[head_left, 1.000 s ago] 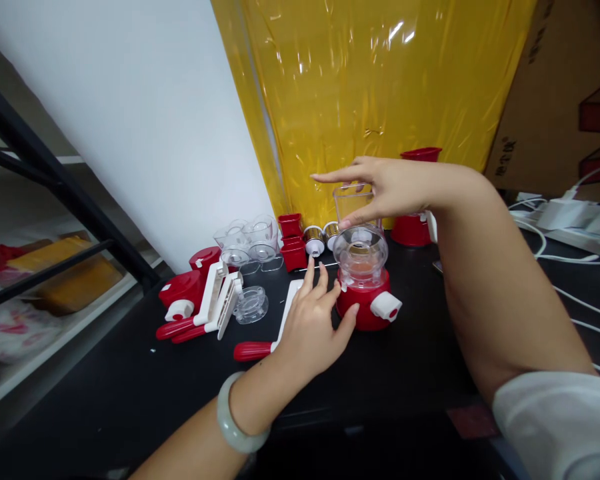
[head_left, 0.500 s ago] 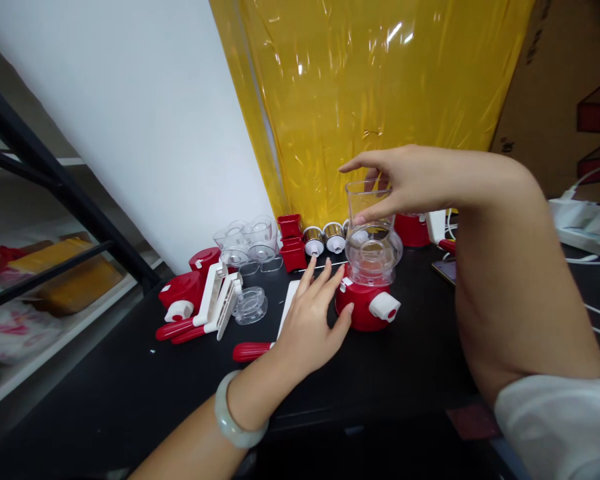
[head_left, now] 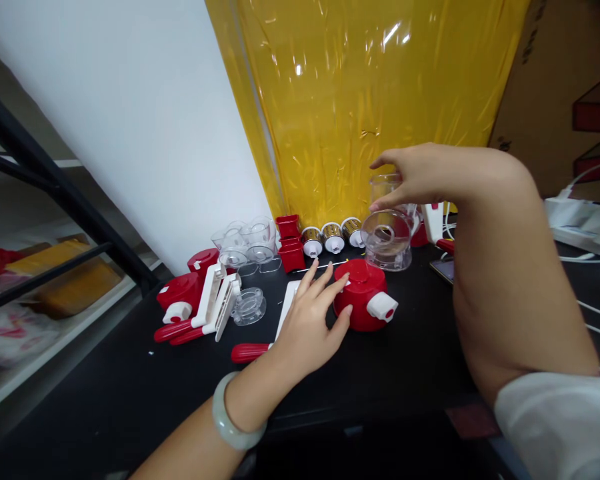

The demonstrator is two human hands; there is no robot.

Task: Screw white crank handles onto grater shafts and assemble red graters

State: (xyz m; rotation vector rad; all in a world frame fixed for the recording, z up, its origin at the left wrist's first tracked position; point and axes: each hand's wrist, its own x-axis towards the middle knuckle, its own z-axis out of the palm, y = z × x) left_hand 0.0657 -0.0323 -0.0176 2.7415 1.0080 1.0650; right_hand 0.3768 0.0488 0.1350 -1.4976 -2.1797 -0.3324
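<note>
My right hand (head_left: 405, 177) grips the upper tube of a clear plastic hopper (head_left: 387, 250), thumb on the near side and some fingers hidden behind it. The hopper's wide round part is low over the black table, just behind and right of a red round base (head_left: 360, 297) with a white knob (head_left: 381, 307). Whether the hopper touches the table I cannot tell. My left hand (head_left: 310, 317) is open, fingers spread, its fingertips at the left side of the red base. Partly under that hand lies a white crank handle with a red grip (head_left: 250, 352).
Several metal grater drums (head_left: 333, 238) line the back beside stacked red plastic pieces (head_left: 291, 250). To the left are clear hoppers (head_left: 257, 237), a clear ring (head_left: 249, 307), another red base (head_left: 181, 293) and handles (head_left: 213, 300). A phone (head_left: 443, 270) and white cables lie right.
My right hand has carried the clear hopper off the top of the red base, to the right and back. The left hand stays almost still by the base.
</note>
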